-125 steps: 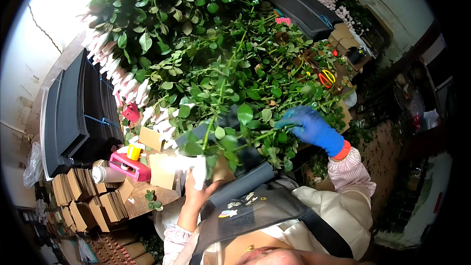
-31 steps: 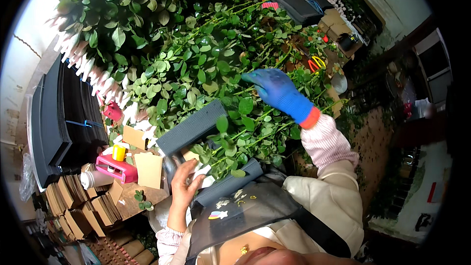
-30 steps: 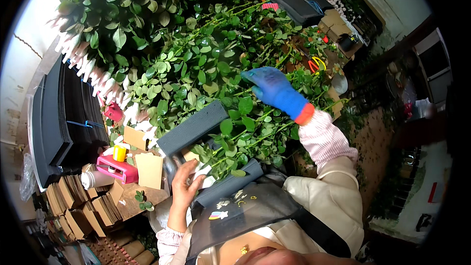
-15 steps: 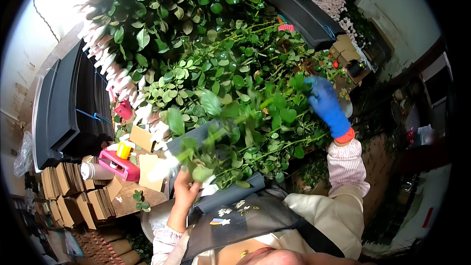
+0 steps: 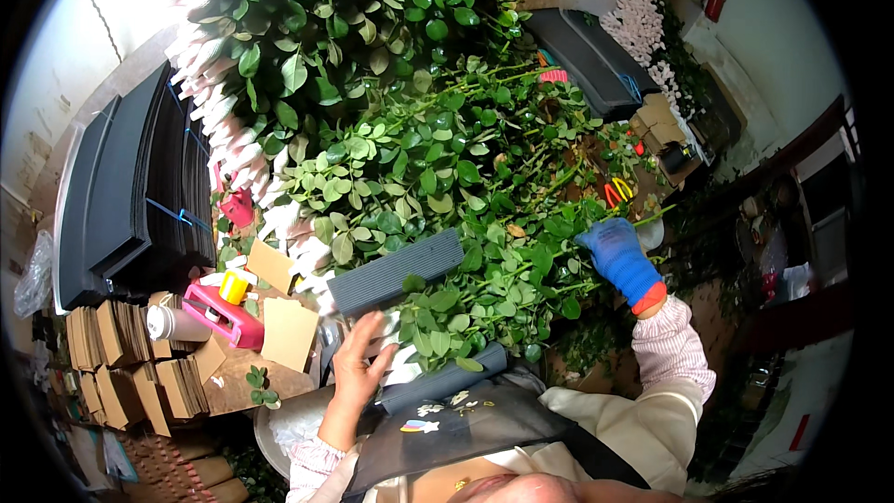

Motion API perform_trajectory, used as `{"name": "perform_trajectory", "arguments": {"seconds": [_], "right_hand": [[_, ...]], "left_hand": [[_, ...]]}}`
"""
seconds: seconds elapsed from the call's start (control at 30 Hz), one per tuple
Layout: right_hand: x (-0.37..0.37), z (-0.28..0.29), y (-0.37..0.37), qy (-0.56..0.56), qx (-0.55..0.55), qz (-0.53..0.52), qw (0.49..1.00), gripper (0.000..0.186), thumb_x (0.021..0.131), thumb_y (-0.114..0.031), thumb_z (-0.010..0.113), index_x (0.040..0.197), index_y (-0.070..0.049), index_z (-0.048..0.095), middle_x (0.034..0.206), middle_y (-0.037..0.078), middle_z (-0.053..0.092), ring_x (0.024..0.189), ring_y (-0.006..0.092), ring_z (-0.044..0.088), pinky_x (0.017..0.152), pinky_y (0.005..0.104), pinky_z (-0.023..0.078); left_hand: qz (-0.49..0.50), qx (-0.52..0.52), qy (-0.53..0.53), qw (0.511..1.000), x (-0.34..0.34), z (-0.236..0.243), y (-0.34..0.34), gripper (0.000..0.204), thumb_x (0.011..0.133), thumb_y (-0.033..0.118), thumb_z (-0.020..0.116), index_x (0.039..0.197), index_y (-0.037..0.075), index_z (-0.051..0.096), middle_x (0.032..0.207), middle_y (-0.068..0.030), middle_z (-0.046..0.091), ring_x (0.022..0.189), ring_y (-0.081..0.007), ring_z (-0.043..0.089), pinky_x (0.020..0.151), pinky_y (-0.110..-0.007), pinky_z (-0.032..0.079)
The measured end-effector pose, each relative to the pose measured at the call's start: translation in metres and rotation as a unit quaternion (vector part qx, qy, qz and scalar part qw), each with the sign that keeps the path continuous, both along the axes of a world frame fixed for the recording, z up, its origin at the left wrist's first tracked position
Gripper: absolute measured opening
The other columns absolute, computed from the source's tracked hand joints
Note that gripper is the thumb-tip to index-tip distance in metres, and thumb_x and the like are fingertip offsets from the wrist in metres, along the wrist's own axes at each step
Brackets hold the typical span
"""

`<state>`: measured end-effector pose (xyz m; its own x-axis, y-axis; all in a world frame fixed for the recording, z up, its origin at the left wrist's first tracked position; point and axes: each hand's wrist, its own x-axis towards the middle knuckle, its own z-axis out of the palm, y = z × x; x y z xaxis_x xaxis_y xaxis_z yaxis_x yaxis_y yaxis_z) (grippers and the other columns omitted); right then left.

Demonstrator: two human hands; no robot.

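Long leafy stems [image 5: 507,270], which look like rose stems, lie in a heap across the work surface, with pale wrapped heads toward the left. They rest between the two raised sides of a dark ridged sheet [image 5: 396,270]. My bare left hand [image 5: 358,363] is open beside the sheet's left end, fingers apart, next to white wrapped heads [image 5: 402,365]. At the right, my right hand [image 5: 615,256] wears a blue glove with an orange cuff. Its fingers are curled on the cut ends of stems, one green stem sticking out past it.
Yellow-and-orange-handled scissors [image 5: 618,192] lie beyond my right hand. On the left are a pink tool [image 5: 228,317], a white lidded cup [image 5: 177,323], cardboard pieces [image 5: 291,331] and stacked black sheets [image 5: 130,196]. A taller leafy pile [image 5: 354,28] stands at the back.
Leafy stems that were blurred in motion above the ridged sheet now lie in it. My left hand has let go and opened. My right hand has moved slightly nearer, and the scissors have come into sight.
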<state>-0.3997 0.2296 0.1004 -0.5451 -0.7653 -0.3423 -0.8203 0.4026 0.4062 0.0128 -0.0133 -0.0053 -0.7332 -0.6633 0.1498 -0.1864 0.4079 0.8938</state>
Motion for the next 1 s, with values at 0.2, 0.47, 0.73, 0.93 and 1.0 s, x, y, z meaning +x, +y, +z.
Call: {"name": "perform_trajectory", "arguments": {"seconds": [0.2,0.47,0.73,0.93,1.0], "right_hand": [[0.004,0.032,-0.12,-0.014,-0.104,0.163,0.981,0.049,0.08,-0.026,0.077,0.127,-0.018,0.065,0.11,0.007,0.068,0.104,0.0287,0.065,0.093,0.0452,0.049],[-0.016,-0.027,-0.371,0.024,-0.256,0.205,0.944,0.036,0.084,-0.017,0.072,0.12,-0.015,0.065,0.12,0.007,0.064,0.119,0.0265,0.059,0.106,0.0432,0.043],[0.025,0.038,-0.354,0.023,-0.495,0.393,0.775,0.03,0.078,-0.01,0.069,0.106,-0.021,0.071,0.083,0.002,0.061,0.084,0.0265,0.06,0.081,0.0409,0.049],[0.048,0.069,-0.208,-0.037,-0.456,0.373,0.808,0.039,0.081,-0.004,0.064,0.114,-0.024,0.071,0.082,0.003,0.06,0.082,0.0256,0.058,0.078,0.0402,0.047],[0.06,0.071,-0.15,-0.147,-0.34,0.272,0.888,0.038,0.081,-0.007,0.067,0.115,-0.023,0.071,0.081,0.006,0.064,0.083,0.0301,0.063,0.075,0.0464,0.049]], "left_hand": [[-0.006,-0.042,-0.06,0.997,-0.002,0.026,0.001,0.046,0.081,0.009,0.082,0.125,0.009,0.066,0.13,-0.018,0.065,0.106,-0.0327,0.071,0.087,-0.037,0.058],[-0.056,-0.057,-0.052,0.995,-0.008,0.016,-0.009,0.052,0.084,0.007,0.08,0.13,0.002,0.059,0.134,-0.0167,0.061,0.107,-0.028,0.069,0.088,-0.035,0.059],[-0.064,-0.007,-0.014,0.998,-0.007,0.016,-0.013,0.052,0.085,0.012,0.079,0.133,0.007,0.058,0.128,-0.0167,0.063,0.112,-0.0354,0.064,0.094,-0.04,0.052],[-0.062,-0.03,-0.015,0.998,0.001,-0.002,-0.01,0.048,0.086,0.008,0.077,0.132,0.005,0.061,0.131,-0.0187,0.061,0.113,-0.0322,0.063,0.093,-0.038,0.053],[-0.051,-0.045,-0.017,0.998,0.002,-0.01,-0.007,0.047,0.087,0.009,0.076,0.131,0.005,0.061,0.13,-0.0197,0.061,0.111,-0.0316,0.064,0.091,-0.038,0.053]]}}
